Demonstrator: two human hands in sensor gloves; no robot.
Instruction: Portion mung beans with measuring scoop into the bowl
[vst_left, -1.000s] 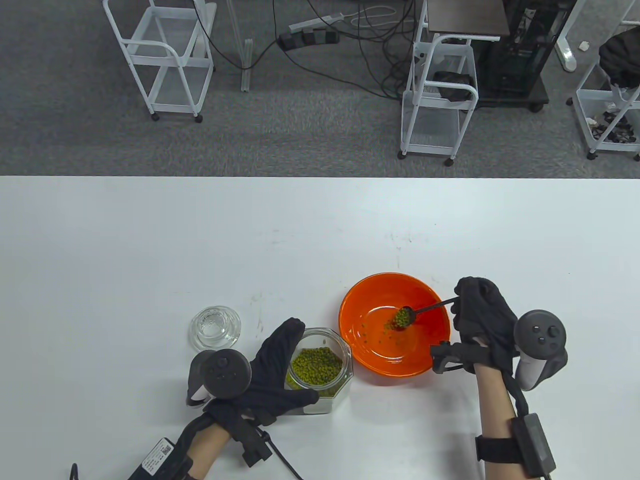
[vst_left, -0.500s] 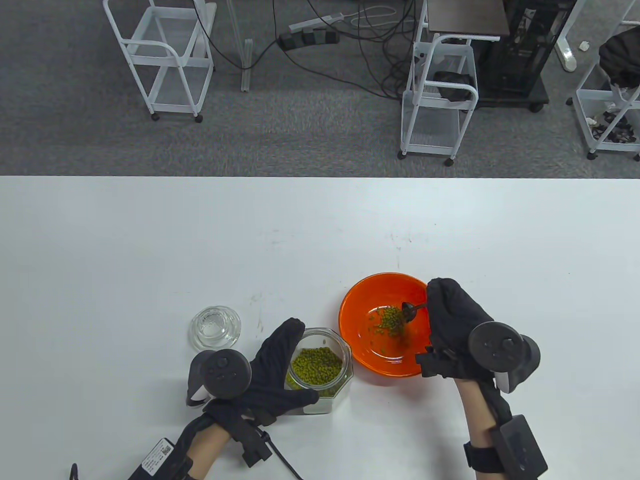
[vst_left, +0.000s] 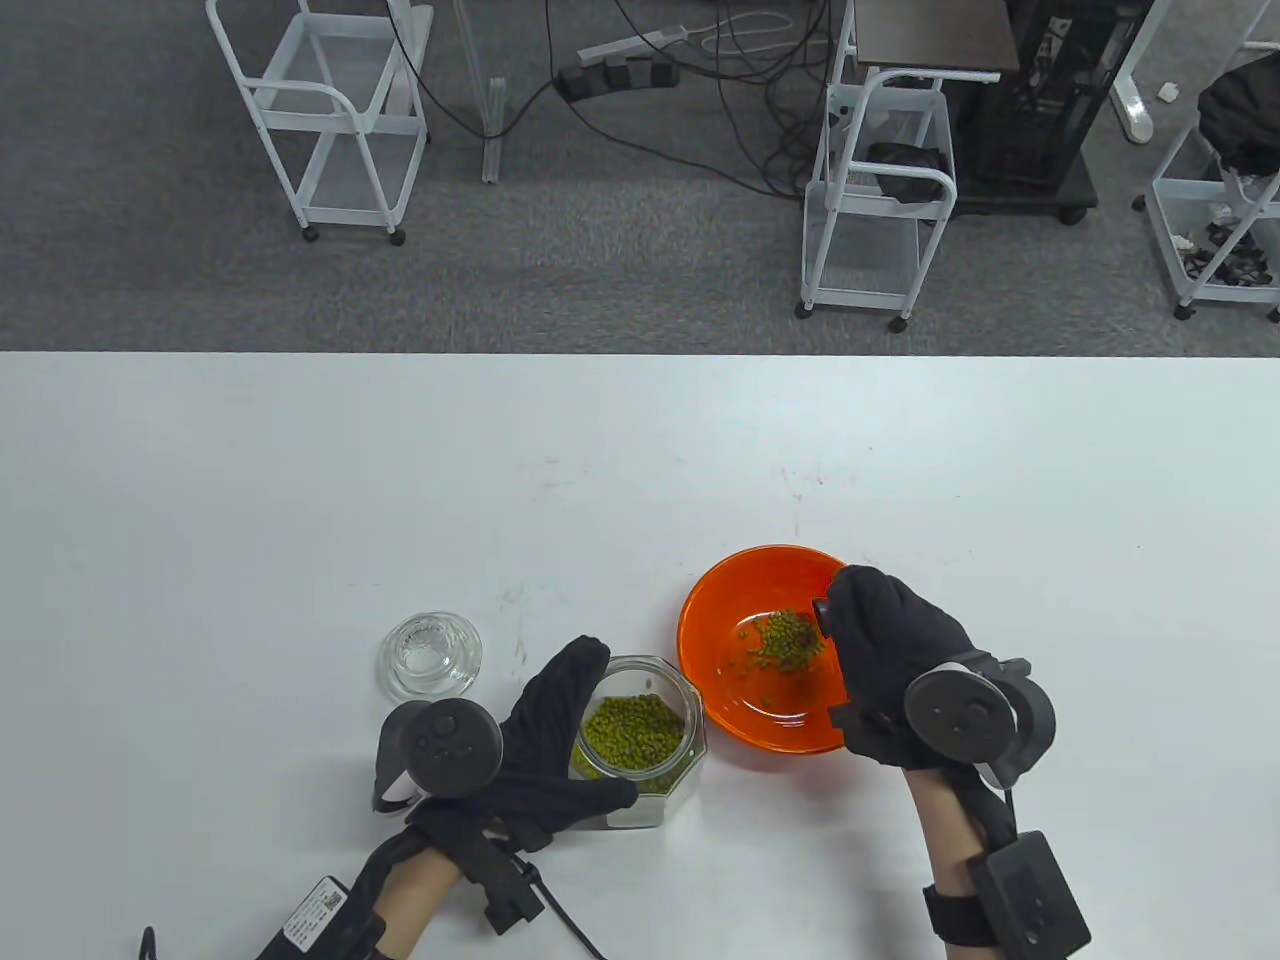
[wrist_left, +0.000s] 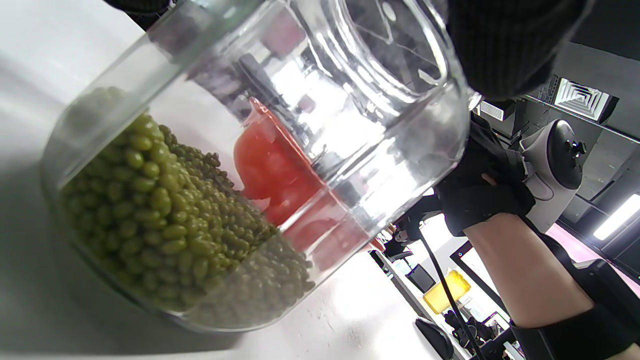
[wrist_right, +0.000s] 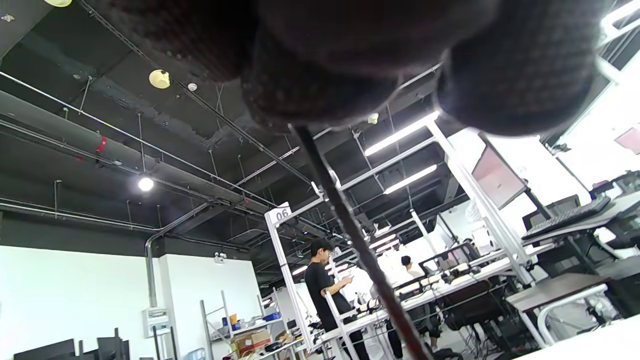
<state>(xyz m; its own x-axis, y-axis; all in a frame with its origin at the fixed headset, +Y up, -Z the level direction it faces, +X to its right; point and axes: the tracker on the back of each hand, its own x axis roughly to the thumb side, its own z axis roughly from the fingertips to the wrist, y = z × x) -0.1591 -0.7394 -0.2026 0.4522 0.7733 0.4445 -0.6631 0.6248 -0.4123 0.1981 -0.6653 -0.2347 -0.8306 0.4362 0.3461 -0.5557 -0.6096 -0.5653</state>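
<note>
Right hand (vst_left: 885, 660), gripping the upended scoop (wrist_right: 357, 245), moved bowlward; left (vst_left: 545, 745) grips jar (vst_left: 640, 740).

Bright even light, soft shadows, blurred close-ups

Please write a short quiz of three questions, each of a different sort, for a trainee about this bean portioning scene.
1. True or false: the glass lid sits on the glass jar.
2. Which hand steadies the jar? A) left hand B) right hand
3. Fill in: the poured mung beans lie in the ___ bowl.

Key: 1. False, the lid lies on the table beside the open jar. 2. A. 3. orange.
</note>
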